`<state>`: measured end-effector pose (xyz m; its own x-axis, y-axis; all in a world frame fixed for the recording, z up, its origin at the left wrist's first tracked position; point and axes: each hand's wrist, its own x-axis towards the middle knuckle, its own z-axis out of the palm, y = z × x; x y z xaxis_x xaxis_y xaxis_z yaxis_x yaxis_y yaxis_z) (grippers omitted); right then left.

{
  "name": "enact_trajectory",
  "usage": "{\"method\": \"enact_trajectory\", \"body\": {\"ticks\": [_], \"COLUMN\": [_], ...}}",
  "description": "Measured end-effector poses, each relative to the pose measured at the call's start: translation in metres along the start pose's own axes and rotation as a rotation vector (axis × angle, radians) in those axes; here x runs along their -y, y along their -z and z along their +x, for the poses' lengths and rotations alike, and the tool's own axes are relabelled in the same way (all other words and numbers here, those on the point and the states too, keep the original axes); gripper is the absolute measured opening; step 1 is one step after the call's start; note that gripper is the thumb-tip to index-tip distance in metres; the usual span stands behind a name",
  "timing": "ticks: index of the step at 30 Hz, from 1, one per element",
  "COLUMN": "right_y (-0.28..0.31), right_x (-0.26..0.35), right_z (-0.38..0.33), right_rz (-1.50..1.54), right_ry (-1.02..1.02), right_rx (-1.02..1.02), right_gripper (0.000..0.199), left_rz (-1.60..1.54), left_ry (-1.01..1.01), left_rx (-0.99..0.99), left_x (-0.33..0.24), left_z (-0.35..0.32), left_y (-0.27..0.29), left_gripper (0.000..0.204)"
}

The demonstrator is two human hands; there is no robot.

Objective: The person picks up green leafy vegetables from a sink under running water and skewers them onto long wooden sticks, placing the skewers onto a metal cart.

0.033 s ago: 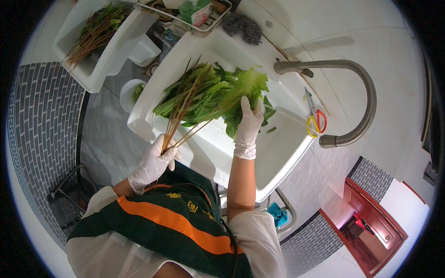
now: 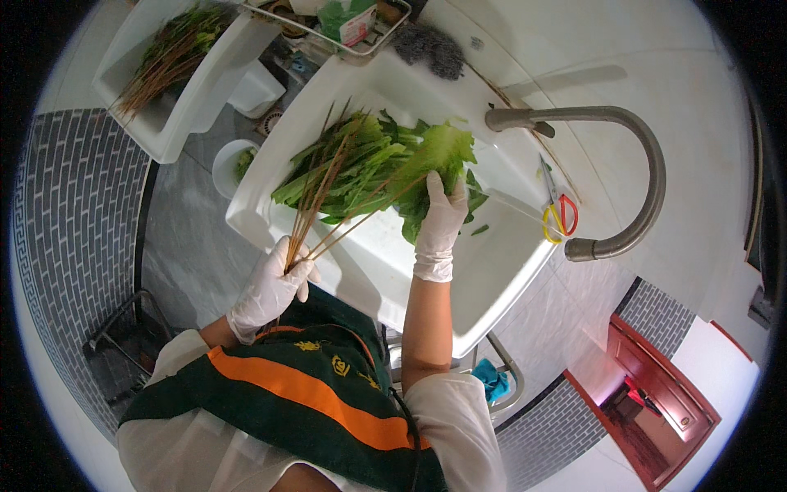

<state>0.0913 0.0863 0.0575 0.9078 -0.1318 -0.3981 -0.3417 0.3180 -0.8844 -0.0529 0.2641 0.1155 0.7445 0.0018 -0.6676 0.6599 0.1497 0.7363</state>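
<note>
My left hand, in a white glove, is closed round the lower ends of several thin brown skewers at the sink's near edge. Most of them fan up across a heap of leafy greens in the white sink. One or two slant right toward a broad lettuce leaf. That leaf lies in my gloved right hand, its thumb and fingers closed on the lower part. Whether the slanting skewers pierce the leaf cannot be made out.
A curved metal faucet arches over the right side, near scissors with red and yellow handles. A dark scourer sits on the far rim. At left are a white tub and another basin with skewered greens.
</note>
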Motion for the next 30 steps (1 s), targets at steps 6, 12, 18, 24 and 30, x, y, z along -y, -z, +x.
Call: {"method": "enact_trajectory", "body": {"ticks": [6,12,18,24,30], "right_y": [-0.003,-0.010,-0.010,-0.015,-0.026], "right_x": [0.000,0.005,0.002,-0.024,-0.044], "right_z": [-0.004,-0.011,-0.015,-0.027,-0.048], "right_rz": [-0.067,-0.126,-0.405,-0.599,-0.505], "right_ry": [0.070,0.124,0.262,0.344,0.249], "right_rx": [-0.036,-0.012,-0.085,-0.234,0.067], "right_gripper": [0.022,0.020,0.016,0.016,0.020], "left_rz": [-0.007,-0.006,-0.005,-0.077,-0.097], "left_ry": [-0.057,-0.077,-0.048,-0.049,-0.055], "left_rx": [-0.029,-0.053,-0.104,-0.126,-0.201], "left_x": [0.011,0.013,0.007,0.011,0.026], "left_z": [-0.004,-0.008,-0.015,-0.021,-0.019], "left_y": [0.002,0.003,0.001,-0.002,0.007], "left_gripper": [0.005,0.004,0.004,0.005,0.005]}}
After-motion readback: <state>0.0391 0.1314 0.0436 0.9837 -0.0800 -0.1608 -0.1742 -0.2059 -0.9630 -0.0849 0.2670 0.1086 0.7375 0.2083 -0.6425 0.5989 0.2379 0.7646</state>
